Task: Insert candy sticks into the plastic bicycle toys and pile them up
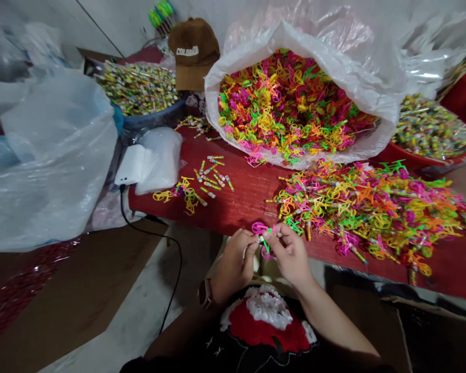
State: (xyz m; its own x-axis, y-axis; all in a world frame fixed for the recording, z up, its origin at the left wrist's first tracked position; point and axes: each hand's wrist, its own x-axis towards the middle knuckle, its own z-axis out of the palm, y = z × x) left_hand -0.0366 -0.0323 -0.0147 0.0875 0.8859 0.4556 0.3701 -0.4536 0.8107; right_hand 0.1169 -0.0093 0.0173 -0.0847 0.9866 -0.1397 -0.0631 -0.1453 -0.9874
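Just off the front edge of the red table [241, 207], my two hands meet around a small pink and green plastic toy [267, 251] with wheel-like rings. My right hand [291, 254] is closed, pinching its green part between thumb and fingers. Beside it my left hand [236, 259] is closed too, its fingertips on a short printed tube [261, 239] that touches the toy. Fingers cover much of both pieces, so I cannot tell how they are joined. A heap of similar colourful toys fitted with tubes [365, 202] lies to the right.
Behind stands a white sack [388, 111] full of plastic toys. Loose printed tubes [212, 178] and a few toys [192, 199] lie to the left, near a white power bank [130, 166] with a black cable [176, 248]. A tub of tubes [140, 93] and brown cap [194, 52] are farther back.
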